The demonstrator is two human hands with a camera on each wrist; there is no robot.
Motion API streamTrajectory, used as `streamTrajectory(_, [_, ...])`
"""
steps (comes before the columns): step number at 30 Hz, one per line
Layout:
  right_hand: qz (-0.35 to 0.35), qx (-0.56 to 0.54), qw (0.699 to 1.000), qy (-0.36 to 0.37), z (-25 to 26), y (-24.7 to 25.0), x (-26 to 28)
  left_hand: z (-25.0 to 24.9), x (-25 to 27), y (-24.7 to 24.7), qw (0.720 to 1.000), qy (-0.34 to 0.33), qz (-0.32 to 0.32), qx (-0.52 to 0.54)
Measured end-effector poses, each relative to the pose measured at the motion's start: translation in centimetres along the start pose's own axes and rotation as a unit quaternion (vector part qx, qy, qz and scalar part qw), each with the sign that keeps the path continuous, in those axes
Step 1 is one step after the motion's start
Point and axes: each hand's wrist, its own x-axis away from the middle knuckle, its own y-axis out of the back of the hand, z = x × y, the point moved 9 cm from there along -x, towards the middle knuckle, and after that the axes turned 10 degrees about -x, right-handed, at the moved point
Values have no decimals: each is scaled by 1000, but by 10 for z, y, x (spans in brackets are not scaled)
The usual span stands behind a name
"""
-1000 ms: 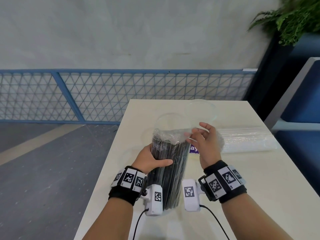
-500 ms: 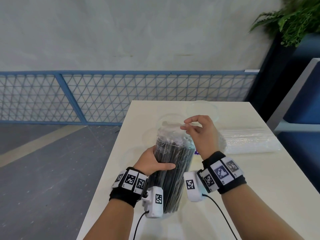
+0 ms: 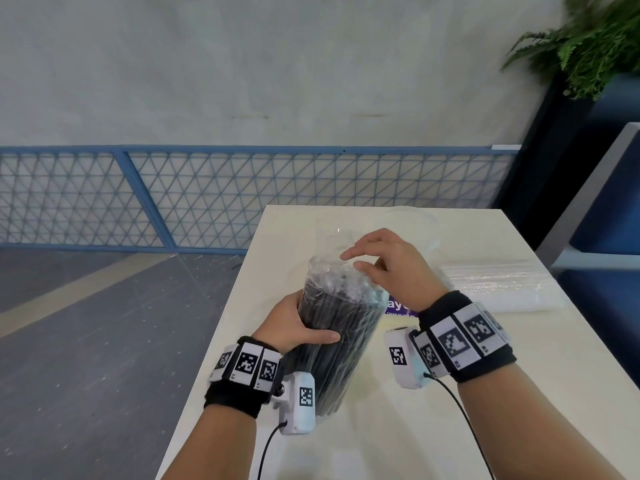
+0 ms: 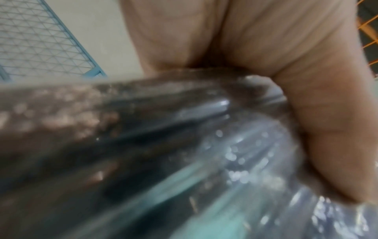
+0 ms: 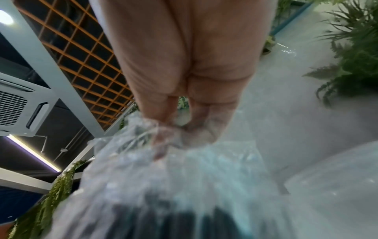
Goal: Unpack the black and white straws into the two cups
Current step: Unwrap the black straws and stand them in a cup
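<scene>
A pack of black straws (image 3: 332,344) in clear wrap stands slightly tilted on the white table (image 3: 450,410). My left hand (image 3: 304,323) grips its middle from the left, thumb across the front. My right hand (image 3: 360,263) reaches over the top and pinches the crinkled wrap there; in the right wrist view the fingertips (image 5: 163,116) close on the plastic of the pack (image 5: 163,177). The left wrist view shows the pack (image 4: 122,145) blurred against my palm (image 4: 306,129). Two clear cups (image 3: 334,237) (image 3: 412,220) stand behind. A pack of white straws (image 3: 495,282) lies to the right.
A purple label (image 3: 398,306) lies on the table behind the black pack. A blue mesh fence (image 3: 242,195) runs along the wall beyond the table's far edge. A potted fern (image 3: 595,39) and blue seating (image 3: 609,209) are on the right. Grey floor is on the left.
My right hand has moved from the pack's right side up over its top and closed its fingertips on the wrap. The left hand keeps its grip on the pack.
</scene>
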Motion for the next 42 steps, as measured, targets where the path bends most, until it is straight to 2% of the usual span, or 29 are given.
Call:
streamTrajectory(4, [31, 16, 999, 4, 13, -6, -3, 2, 1, 9, 1000, -2, -22, 15])
streamTrajectory(9, [133, 91, 987, -19, 13, -37, -4, 4, 1, 10, 1000, -9, -22, 11])
streamTrajectory(12, [144, 81, 986, -21, 16, -50, -3, 6, 3, 12, 999, -11, -28, 12])
streamTrajectory(16, [117, 56, 991, -13, 19, -56, -3, 10, 7, 14, 999, -20, -44, -11])
streamTrajectory(21, [103, 33, 994, 22, 25, -67, 0, 7, 10, 18, 997, -23, -69, 18])
streamTrajectory(25, [97, 21, 995, 15, 17, -72, 3, 7, 8, 15, 998, -25, -60, 24])
streamTrajectory(33, [18, -34, 999, -30, -1, -60, 4, 4, 6, 11, 998, -16, -57, 22])
streamTrajectory(42, [-72, -85, 994, -11, 9, -15, -12, -2, 6, 22, 997, -20, -78, -17])
